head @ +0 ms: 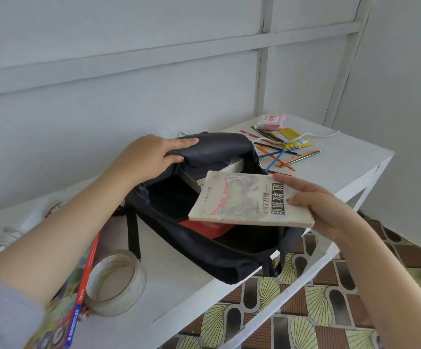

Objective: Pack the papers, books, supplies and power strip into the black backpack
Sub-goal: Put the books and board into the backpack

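Here, the left hand (151, 157) grips the backpack (217, 255) flap up while the right hand (315, 207) pinches the book (249, 200) by one edge over the open mouth, where its corner could snag on the packed book (229, 168) and slip loose.

backpack (229, 258): black to my eye, with a red patch inside
book (239, 197): cream cover, red and yellow-green drawing, black title band
table (179, 285): white
floor (312, 306): brown tiles carrying yellow-green fan shapes
loose pencils (277, 159): I make out orange, blue, green, red
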A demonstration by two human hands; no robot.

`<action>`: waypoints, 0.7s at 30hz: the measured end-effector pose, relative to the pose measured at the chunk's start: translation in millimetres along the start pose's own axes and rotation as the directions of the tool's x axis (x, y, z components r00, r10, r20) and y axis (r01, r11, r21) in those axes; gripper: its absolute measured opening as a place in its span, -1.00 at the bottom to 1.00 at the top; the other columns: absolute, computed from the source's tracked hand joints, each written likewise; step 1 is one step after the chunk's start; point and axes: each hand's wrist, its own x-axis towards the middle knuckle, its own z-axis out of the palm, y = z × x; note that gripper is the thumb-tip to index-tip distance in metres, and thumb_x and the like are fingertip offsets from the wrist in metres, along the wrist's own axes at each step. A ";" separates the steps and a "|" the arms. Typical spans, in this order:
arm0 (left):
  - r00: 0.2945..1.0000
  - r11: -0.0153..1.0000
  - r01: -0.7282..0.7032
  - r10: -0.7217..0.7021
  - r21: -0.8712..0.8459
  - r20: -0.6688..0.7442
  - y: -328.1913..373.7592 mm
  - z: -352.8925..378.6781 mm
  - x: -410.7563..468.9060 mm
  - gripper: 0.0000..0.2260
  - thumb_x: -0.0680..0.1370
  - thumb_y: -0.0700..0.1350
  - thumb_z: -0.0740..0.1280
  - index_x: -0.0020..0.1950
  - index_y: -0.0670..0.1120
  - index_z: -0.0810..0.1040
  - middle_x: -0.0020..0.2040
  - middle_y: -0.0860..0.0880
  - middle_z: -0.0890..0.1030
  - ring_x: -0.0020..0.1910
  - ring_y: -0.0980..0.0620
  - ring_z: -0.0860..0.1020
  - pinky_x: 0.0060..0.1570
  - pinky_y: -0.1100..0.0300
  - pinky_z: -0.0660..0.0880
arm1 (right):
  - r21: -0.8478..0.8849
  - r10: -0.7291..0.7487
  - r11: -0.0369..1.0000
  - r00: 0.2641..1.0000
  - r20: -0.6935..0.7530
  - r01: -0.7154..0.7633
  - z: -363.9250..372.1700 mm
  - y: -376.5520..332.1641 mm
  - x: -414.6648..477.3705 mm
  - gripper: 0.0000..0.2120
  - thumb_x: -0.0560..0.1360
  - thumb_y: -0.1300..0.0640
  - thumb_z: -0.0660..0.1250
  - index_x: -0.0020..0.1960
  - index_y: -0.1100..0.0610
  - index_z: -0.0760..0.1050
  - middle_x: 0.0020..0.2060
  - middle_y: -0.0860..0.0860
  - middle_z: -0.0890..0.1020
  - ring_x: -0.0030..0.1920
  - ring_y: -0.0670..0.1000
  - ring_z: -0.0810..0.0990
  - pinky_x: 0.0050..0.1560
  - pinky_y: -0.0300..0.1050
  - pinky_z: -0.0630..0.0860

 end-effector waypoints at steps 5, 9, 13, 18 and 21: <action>0.998 0.992 -0.027 0.033 0.123 -0.046 6.4 -8.3 2.4 -0.60 0.60 -0.04 0.22 0.39 0.28 0.28 -0.44 -0.06 0.37 -0.37 0.00 0.40 -0.27 0.15 0.27 | 0.051 0.037 0.998 0.997 0.063 -0.040 23.1 -8.2 31.5 -0.52 0.51 0.46 0.06 0.27 0.09 0.47 0.09 0.12 0.61 -0.16 0.02 0.68 -0.34 -0.21 0.58; 0.997 0.989 -0.028 0.037 0.144 -0.061 7.7 -12.1 4.3 -0.60 0.59 -0.03 0.22 0.39 0.28 0.29 -0.43 -0.04 0.36 -0.34 -0.01 0.39 -0.24 0.13 0.32 | 0.105 0.024 0.994 0.999 -0.041 -0.020 47.4 -6.3 53.9 -0.49 0.53 0.45 0.07 0.44 0.14 0.29 0.14 0.17 0.55 -0.10 0.06 0.63 -0.34 -0.18 0.60; 0.999 0.995 -0.024 0.027 0.098 -0.026 5.6 -13.5 5.9 -0.60 0.59 -0.01 0.24 0.39 0.29 0.29 -0.43 0.04 0.35 -0.40 0.09 0.33 -0.16 0.13 0.35 | 0.202 -0.008 0.979 0.998 -0.063 0.020 69.2 -2.7 69.6 -0.34 0.55 0.45 0.09 0.54 0.05 -0.01 0.08 0.18 0.53 -0.06 0.12 0.62 -0.24 0.01 0.65; 1.000 0.999 -0.017 0.017 0.044 0.000 1.3 -14.1 7.7 -0.58 0.58 -0.02 0.27 0.38 0.30 0.30 -0.43 0.12 0.34 -0.40 0.14 0.31 -0.12 0.17 0.33 | -0.135 0.034 0.991 0.996 0.078 -0.023 74.4 -2.4 70.7 -0.28 0.56 0.44 0.13 0.52 -0.09 -0.06 -0.04 0.20 0.60 -0.31 0.05 0.68 -0.28 -0.09 0.65; 1.000 0.999 -0.013 0.013 0.036 0.007 0.1 -13.8 7.7 -0.58 0.57 -0.02 0.27 0.38 0.31 0.30 -0.37 0.04 0.40 -0.32 0.04 0.38 -0.09 0.15 0.37 | -0.198 0.031 0.980 0.999 0.031 -0.025 70.2 -0.3 78.6 -0.33 0.55 0.46 0.13 0.53 0.04 0.01 -0.20 0.17 0.56 -0.43 -0.03 0.63 -0.36 -0.17 0.62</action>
